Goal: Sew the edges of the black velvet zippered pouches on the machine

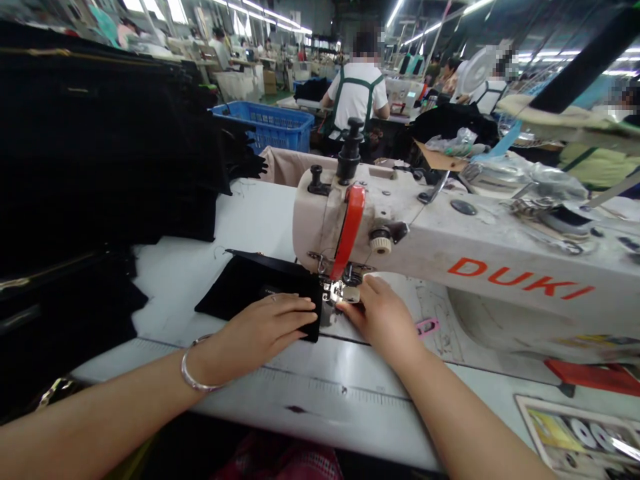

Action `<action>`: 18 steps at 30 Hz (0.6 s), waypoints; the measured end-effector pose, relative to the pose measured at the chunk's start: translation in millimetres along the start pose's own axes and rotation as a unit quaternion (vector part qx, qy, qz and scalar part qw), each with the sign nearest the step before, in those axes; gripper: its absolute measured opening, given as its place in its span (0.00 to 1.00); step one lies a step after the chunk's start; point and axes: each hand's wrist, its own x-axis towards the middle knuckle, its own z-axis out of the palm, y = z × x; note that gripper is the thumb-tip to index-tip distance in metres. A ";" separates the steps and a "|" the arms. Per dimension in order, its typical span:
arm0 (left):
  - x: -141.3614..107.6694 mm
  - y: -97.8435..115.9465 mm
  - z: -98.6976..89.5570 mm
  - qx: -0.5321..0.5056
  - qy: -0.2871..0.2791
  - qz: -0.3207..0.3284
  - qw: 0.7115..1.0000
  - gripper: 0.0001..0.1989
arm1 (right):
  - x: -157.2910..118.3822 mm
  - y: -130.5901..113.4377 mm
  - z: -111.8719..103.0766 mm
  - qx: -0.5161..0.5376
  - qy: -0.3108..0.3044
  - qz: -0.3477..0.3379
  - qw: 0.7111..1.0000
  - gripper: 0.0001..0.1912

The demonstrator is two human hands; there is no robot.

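A black fabric piece [237, 283] with a small dark label lies on the white table, its right edge at the presser foot [336, 292] of the sewing machine [400, 230]. My left hand [265, 327] rests flat on this fabric, fingers stretched toward the foot. Right beside the foot is my right hand [387, 317], its thumb and forefinger drawn together at the metal parts. Whatever sits between those fingertips is hidden. A red lever guard [349, 230] stands above the needle area.
Dark fabric pieces with zips [100, 153] are piled high on the left. A pink thread snipper [427, 327] lies right of my right hand. Behind the machine stand a blue basket [285, 127] and a co-worker [357, 97] seen from behind. Plastic-wrapped items [525, 177] rest on the machine.
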 end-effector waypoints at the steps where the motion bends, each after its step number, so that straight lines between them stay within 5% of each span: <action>1: -0.8 -0.5 0.9 -0.006 0.016 -0.002 1.000 0.16 | -1.2 -2.8 3.3 0.008 0.002 -0.017 1.000 0.05; 7: -3.0 2.7 1.1 -0.018 0.072 -0.018 0.997 0.16 | -16.2 -25.4 -1.1 0.115 -0.049 -0.162 0.979 0.09; 18: 2.5 8.6 9.7 0.089 -0.041 0.074 0.992 0.17 | -14.1 -37.1 -1.8 0.147 -0.049 -0.191 0.969 0.09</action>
